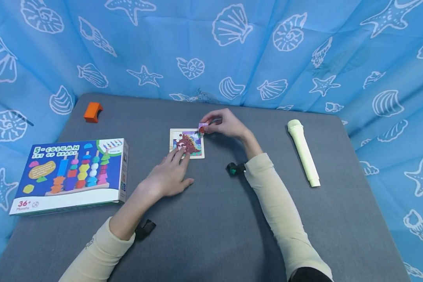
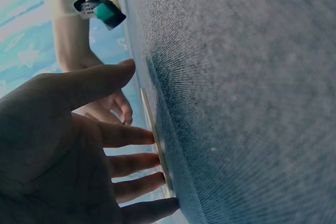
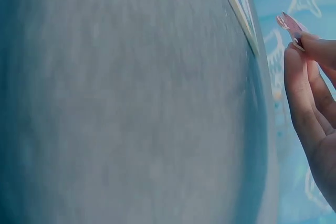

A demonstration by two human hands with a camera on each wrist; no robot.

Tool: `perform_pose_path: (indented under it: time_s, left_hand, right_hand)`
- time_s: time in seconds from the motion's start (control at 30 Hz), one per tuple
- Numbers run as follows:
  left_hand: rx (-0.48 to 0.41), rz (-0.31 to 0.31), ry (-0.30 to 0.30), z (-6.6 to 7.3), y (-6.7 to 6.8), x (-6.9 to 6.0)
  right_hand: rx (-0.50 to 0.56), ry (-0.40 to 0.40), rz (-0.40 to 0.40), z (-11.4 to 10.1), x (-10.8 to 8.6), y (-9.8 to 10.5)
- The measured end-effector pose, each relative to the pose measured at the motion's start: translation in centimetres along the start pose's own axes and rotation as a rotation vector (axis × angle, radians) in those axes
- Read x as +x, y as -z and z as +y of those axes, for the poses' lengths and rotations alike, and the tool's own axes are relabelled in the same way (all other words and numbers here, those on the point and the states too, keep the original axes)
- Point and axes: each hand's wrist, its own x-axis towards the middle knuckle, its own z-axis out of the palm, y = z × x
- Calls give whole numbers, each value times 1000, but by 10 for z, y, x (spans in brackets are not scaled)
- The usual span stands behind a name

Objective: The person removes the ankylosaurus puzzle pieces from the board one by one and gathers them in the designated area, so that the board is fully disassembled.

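Note:
A small square jigsaw puzzle (image 1: pixel 192 144) with a pale frame and a reddish-brown dinosaur picture lies on the grey table. My left hand (image 1: pixel 170 172) rests on its lower left part, fingers spread and nearly straight; in the left wrist view the fingertips (image 2: pixel 149 163) touch the frame's edge. At the puzzle's upper right corner, my right hand (image 1: pixel 227 124) pinches a puzzle piece (image 1: pixel 202 127), purple and red, between thumb and fingers. In the right wrist view that piece (image 3: pixel 292 30) is held above the table, apart from the frame (image 3: pixel 239 6).
A boxed bead set (image 1: pixel 70 176) lies at the left, with an orange arch block (image 1: pixel 93 112) behind it. On the right is a pale yellow tube (image 1: pixel 304 154) with a wider end. A blue shell-patterned curtain (image 1: pixel 211 51) hangs along the table's far edge.

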Motion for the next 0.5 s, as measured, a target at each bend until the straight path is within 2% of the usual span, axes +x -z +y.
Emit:
perform_pose_path:
  time_s: [0.2, 0.5]
  left_hand:
    - [-13, 10, -8, 0, 0, -1]
    - [-25, 55, -33, -2, 2, -4]
  right_hand:
    - [50, -112, 57, 16, -5, 16]
    - [-52, -183, 71, 27, -10, 29]
